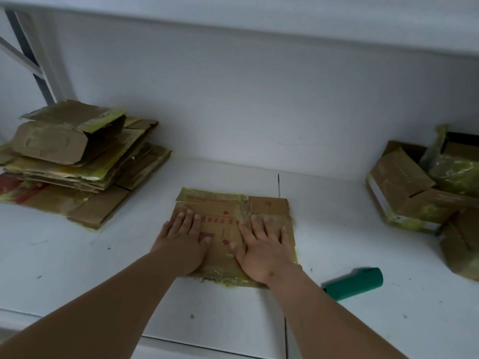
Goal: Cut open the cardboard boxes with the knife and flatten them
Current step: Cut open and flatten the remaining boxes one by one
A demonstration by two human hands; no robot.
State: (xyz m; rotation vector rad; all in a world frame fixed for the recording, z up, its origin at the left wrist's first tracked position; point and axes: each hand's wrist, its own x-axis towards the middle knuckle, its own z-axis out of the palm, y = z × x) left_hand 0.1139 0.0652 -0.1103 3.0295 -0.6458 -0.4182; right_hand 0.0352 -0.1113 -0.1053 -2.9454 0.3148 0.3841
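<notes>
A flattened brown cardboard box (228, 206) with red print and yellowed tape lies flat on the white table (77, 255) in the middle. My left hand (182, 239) presses palm-down on its left half, fingers straight. On its right half, my right hand (261, 247) presses the same way. The knife (353, 283), with a green handle, lies on the table to the right of my right forearm, untouched by either hand.
A stack of flattened boxes (83, 161) sits at the back left, with one partly collapsed box on top. Several unflattened taped boxes (425, 187) are piled at the right edge. A white wall rises directly behind the table.
</notes>
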